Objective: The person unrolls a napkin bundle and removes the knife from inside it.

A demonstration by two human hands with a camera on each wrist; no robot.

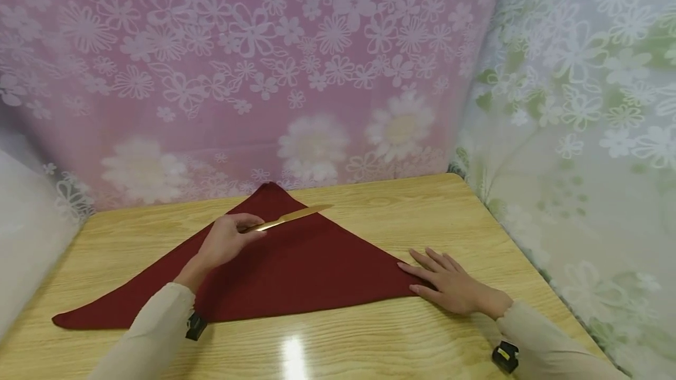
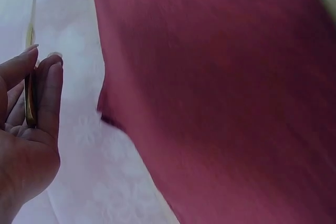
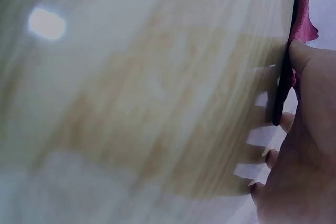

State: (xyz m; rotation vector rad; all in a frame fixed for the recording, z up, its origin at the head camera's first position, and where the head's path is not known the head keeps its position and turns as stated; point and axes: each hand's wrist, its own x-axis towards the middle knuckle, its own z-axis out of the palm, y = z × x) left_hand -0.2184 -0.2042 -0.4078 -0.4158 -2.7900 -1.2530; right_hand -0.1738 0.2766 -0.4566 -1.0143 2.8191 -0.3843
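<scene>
A dark red cloth (image 1: 296, 263), folded into a triangle, lies on the table with one corner pointing to the back. Above its left half, my left hand (image 1: 227, 239) pinches a gold table knife (image 1: 290, 216) by the handle, its blade pointing right. In the left wrist view the knife (image 2: 30, 87) is held between the thumb and fingers, raised off the cloth (image 2: 210, 87). At the cloth's right corner my right hand (image 1: 449, 283) rests with fingers spread and straight, touching the corner. The right wrist view shows the right hand's fingertips (image 3: 286, 121) beside the cloth's edge (image 3: 302, 14).
The light wooden table (image 1: 359, 345) carries the cloth. Behind it hangs a pink flowered curtain (image 1: 237, 75), and a pale flowered curtain (image 1: 581, 133) borders the right side. Small black devices (image 1: 506, 358) are strapped at both wrists.
</scene>
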